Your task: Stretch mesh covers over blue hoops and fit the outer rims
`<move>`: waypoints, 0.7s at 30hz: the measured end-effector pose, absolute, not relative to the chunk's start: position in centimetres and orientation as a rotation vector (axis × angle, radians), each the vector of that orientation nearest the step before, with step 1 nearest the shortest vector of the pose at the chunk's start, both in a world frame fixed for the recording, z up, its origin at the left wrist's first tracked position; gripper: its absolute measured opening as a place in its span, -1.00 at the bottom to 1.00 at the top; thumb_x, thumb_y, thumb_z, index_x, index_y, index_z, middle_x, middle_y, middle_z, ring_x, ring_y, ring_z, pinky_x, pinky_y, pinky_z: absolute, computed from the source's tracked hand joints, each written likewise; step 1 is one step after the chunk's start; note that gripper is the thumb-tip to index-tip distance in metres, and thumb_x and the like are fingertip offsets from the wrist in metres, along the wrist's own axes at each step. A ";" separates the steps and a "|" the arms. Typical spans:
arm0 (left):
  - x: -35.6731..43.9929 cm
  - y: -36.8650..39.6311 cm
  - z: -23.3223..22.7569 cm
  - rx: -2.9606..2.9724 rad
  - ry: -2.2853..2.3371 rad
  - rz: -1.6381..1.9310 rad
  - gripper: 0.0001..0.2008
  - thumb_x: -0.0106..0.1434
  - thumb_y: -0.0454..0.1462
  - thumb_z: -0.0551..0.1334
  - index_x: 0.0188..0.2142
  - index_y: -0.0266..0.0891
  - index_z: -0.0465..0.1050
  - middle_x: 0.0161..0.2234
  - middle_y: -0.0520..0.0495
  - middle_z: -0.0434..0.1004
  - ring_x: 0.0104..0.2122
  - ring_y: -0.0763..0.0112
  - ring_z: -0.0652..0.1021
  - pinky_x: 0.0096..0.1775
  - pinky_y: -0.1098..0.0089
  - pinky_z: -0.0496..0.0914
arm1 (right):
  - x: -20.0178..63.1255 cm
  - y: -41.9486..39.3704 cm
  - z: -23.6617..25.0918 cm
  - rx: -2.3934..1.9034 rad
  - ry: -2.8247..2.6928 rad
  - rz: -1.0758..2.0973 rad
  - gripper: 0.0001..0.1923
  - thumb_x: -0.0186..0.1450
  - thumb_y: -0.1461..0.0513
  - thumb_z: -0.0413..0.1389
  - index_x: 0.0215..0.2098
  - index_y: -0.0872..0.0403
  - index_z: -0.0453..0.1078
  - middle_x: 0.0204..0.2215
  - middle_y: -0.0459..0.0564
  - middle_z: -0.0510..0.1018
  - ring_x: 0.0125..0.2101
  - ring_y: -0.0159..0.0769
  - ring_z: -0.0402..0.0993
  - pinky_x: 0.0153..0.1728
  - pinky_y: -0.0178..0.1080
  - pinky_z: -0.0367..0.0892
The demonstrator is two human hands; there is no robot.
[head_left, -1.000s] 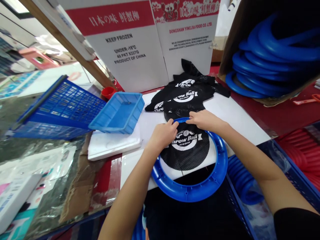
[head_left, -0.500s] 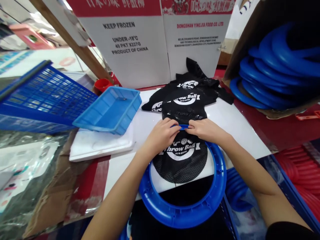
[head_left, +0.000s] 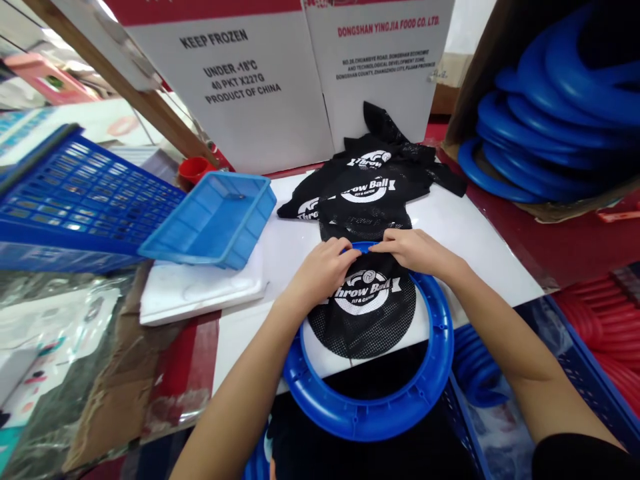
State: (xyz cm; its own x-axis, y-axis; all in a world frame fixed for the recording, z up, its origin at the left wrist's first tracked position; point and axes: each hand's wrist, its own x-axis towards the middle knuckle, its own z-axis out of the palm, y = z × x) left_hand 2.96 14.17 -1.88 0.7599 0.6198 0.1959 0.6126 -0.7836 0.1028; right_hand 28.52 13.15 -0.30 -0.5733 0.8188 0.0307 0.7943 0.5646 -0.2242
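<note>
A blue plastic ring lies on the white board, its near half hanging over the table's front edge. A black mesh net printed "Throw Ball" lies inside the ring. My left hand and my right hand meet at the ring's far rim, where both pinch the net's edge against it. A pile of more black nets lies just beyond my hands.
A light blue tray rests on a white foam slab at left, beside a dark blue crate. White cartons stand behind. A box of blue rings sits at right, red rings and more blue rings below.
My hands have closed together at the ring's far rim and stay there, working the net's edge. The view has shifted slightly; the ring now sits a little nearer me.
</note>
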 end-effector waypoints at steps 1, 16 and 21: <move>2.9 14.4 -1.9 2.903 1.067 0.341 -0.70 0.52 -0.35 0.07 0.05 -0.25 0.57 -0.08 -0.22 0.58 -0.16 0.15 0.53 -0.10 0.19 0.46 | 28.5 13.2 -0.3 -1.416 -2.623 0.261 -0.48 0.47 0.39 -0.06 0.22 -0.12 0.54 -0.13 0.03 0.53 -0.34 -0.31 0.35 -0.35 -0.25 0.13; 3.5 4.5 1.5 2.582 0.988 0.068 -0.82 0.35 -0.28 0.36 -0.05 -0.20 0.53 0.08 -0.22 0.53 0.10 0.02 0.53 0.13 0.07 0.47 | 28.6 13.3 -0.2 -0.942 -2.742 0.734 -0.70 0.34 0.09 0.34 0.01 -0.03 0.61 0.32 0.13 0.43 0.42 0.07 0.13 0.42 0.26 -0.03; 3.5 1.8 1.2 2.354 1.141 0.175 -0.87 0.50 -0.37 0.15 -0.16 -0.21 0.46 -0.10 -0.15 0.59 -0.06 0.14 0.59 0.01 0.16 0.51 | 27.8 9.0 1.8 -1.028 -2.585 0.584 -0.81 0.45 0.09 0.21 -0.11 -0.02 0.61 0.16 0.09 0.59 0.34 0.04 0.30 0.42 0.36 -0.10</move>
State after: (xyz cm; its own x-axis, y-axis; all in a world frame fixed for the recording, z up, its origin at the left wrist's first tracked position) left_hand 3.47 1.80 1.18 0.6379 0.7631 -0.1040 0.6966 -0.5141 0.5005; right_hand 27.78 9.04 1.82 -0.6996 0.7039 0.1228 0.5827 0.6615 -0.4720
